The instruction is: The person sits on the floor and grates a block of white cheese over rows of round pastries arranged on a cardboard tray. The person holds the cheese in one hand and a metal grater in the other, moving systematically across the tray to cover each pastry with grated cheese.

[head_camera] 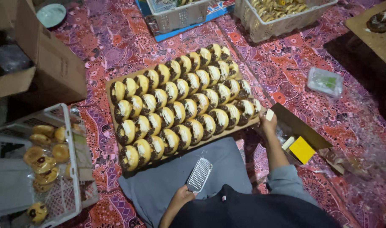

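Note:
A wooden board (111, 84) lies on the patterned floor mat, packed with several rows of chocolate-and-white glazed doughnuts (181, 109). My left hand (182, 197) holds a small metal grater (199, 174) by its handle, just below the board over my grey-clad lap. My right hand (269, 122) is at the board's right corner and pinches a small pale block (270, 114), next to the outermost doughnuts.
An open brown box (300, 128) with a yellow packet (302, 149) sits right of my arm. White plastic crates hold doughnuts at left (68, 169) and top right (281, 23). A cardboard carton (53, 71) stands top left; a small clear container (325, 82) lies at right.

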